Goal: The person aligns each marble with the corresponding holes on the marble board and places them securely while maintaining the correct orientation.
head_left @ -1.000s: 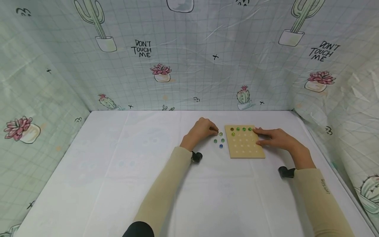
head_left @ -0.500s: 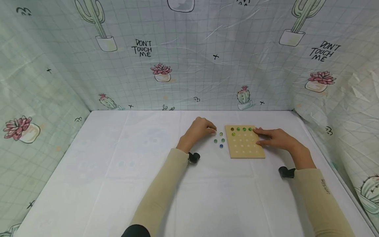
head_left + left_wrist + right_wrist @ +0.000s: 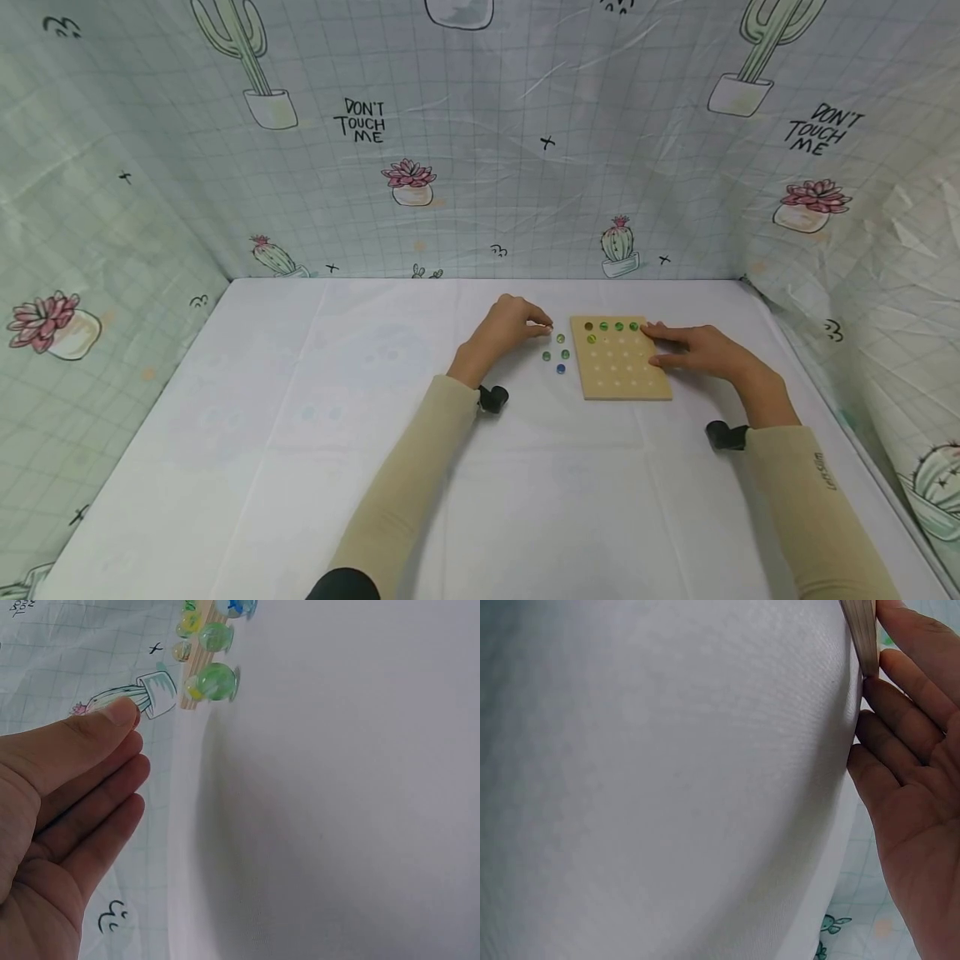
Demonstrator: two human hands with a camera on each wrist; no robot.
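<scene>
In the head view my left hand [image 3: 501, 332] hovers just left of the loose marbles, thumb and index finger pinched together on a small marble that is mostly hidden. The left wrist view shows that hand's thumb [image 3: 112, 724] against the index finger, other fingers loosely bent. Nearby on the table lie a yellow-green marble [image 3: 560, 338], green marbles [image 3: 547, 356] and a blue marble [image 3: 561, 368]. A square wooden board [image 3: 622, 392] with rows of small hollows bears several marbles at its far side. My right hand [image 3: 701, 354] touches its right edge with extended fingers.
A white cloth [image 3: 375, 483] covers the table. Behind it hangs a cactus-printed curtain [image 3: 480, 183], which also runs along both sides. Black wrist cameras [image 3: 493, 399] sit on both wrists.
My left hand drew back slightly left, then came a little right again with its fingers still pinched. The right hand, board and loose marbles stay in place.
</scene>
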